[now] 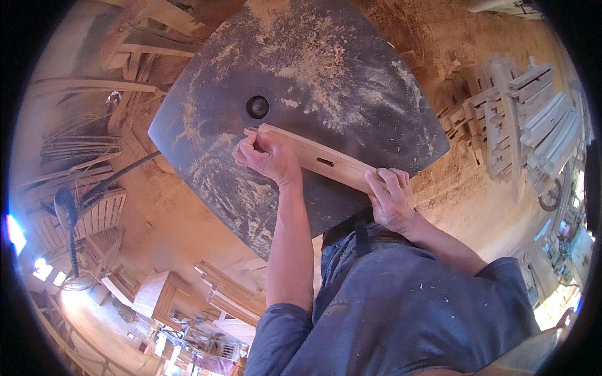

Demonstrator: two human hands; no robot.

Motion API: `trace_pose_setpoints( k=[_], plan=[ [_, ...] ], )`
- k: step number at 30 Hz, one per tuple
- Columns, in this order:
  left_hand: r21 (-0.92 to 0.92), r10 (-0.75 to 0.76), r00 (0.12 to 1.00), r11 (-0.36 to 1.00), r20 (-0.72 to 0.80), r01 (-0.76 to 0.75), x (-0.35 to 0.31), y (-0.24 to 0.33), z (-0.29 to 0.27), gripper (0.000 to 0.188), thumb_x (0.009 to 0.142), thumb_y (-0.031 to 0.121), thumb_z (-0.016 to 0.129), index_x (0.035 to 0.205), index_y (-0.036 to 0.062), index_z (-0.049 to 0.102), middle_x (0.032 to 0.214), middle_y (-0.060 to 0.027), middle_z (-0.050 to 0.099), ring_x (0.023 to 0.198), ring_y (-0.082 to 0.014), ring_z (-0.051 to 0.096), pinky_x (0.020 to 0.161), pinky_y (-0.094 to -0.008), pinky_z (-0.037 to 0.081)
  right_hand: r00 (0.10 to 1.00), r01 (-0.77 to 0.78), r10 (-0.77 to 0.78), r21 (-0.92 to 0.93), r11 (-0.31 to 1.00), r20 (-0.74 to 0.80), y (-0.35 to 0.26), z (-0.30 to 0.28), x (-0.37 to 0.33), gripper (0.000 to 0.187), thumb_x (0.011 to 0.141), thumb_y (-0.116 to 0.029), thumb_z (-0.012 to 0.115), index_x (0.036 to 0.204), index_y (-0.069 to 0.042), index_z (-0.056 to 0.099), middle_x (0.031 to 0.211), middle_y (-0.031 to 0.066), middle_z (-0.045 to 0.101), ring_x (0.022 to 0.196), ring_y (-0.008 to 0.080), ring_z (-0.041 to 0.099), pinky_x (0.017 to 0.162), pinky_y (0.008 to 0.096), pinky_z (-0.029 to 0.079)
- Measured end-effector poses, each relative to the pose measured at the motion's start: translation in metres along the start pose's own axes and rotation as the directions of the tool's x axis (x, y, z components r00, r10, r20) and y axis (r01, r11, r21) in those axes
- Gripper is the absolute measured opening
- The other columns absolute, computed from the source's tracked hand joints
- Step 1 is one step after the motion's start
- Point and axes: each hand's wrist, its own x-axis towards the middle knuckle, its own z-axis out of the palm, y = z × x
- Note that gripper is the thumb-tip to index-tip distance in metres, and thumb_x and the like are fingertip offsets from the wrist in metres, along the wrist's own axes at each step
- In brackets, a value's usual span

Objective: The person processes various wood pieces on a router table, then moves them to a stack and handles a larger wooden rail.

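Observation:
A pale wooden board [295,145] with a small dark slot lies slantwise over a dark, sawdust-strewn machine table [376,94]. My left hand [271,156] is closed on the board's far-left end, fingers curled at its tip. At the opposite, nearer end, my right hand [393,199] grips the wood with the thumb on top and fingers bent around the edge. Just beyond the left end of the board, a round spindle [257,107] sits in a circular opening in the table. The undersides of the board and of my fingers are hidden.
Stacked timber pieces [527,119] stand on the right. Wooden frames and strips [81,156] lean at the left, near a pedestal fan [65,210]. More planks [232,291] lie behind on the left. Sawdust covers the floor [157,213] around the table.

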Motion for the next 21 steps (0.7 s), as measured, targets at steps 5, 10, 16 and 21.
trace_pose_setpoints(
  k=[5, 10, 16, 21],
  plan=[
    [-0.023, -0.029, 0.995, 0.999, 0.094, 0.031, 0.015, 0.007, 0.003, 0.016, 0.089, -0.011, 0.055, 0.100, 0.0003, 0.053, 0.106, -0.0153, 0.047, 0.105, -0.0292, 0.043, 0.082, -0.0380, 0.040, 0.996, -0.073, 0.074, 0.026, 0.997, -0.056, -0.009, 0.012, 0.011, 0.056, 0.070, 0.001, 0.076, 0.126, 0.000, 0.068, 0.115, 0.0149, 0.058, 0.102, 0.0346, 0.060, 0.088, 0.0455, 0.049],
    [-0.044, -0.024, 0.994, 0.999, 0.110, 0.029, 0.025, 0.008, 0.007, 0.013, 0.093, -0.012, 0.054, 0.097, 0.0003, 0.054, 0.111, -0.0104, 0.044, 0.103, -0.0201, 0.045, 0.094, -0.0318, 0.045, 0.991, -0.105, 0.106, 0.016, 0.994, -0.078, -0.017, 0.014, 0.018, 0.056, 0.069, 0.002, 0.077, 0.124, 0.001, 0.068, 0.114, 0.0151, 0.059, 0.100, 0.0338, 0.061, 0.086, 0.0454, 0.049],
    [-0.136, -0.007, 0.996, 0.991, 0.091, 0.020, 0.029, 0.002, 0.009, 0.016, 0.090, -0.012, 0.056, 0.097, 0.0009, 0.052, 0.104, -0.0131, 0.046, 0.104, -0.0272, 0.044, 0.086, -0.0369, 0.041, 0.991, -0.114, 0.115, 0.025, 0.993, -0.065, -0.019, 0.017, 0.024, 0.056, 0.068, 0.003, 0.077, 0.123, 0.001, 0.069, 0.114, 0.0154, 0.059, 0.099, 0.0333, 0.062, 0.085, 0.0451, 0.050],
    [-0.063, 0.038, 0.992, 0.998, 0.124, -0.031, 0.036, -0.003, 0.010, 0.015, 0.089, -0.011, 0.056, 0.095, 0.0008, 0.050, 0.107, -0.0129, 0.045, 0.102, -0.0253, 0.044, 0.085, -0.0367, 0.041, 0.990, -0.118, 0.120, 0.032, 0.993, -0.077, -0.019, 0.020, 0.028, 0.055, 0.069, 0.003, 0.076, 0.123, 0.001, 0.069, 0.112, 0.0152, 0.059, 0.097, 0.0329, 0.062, 0.084, 0.0446, 0.051]
  ],
)
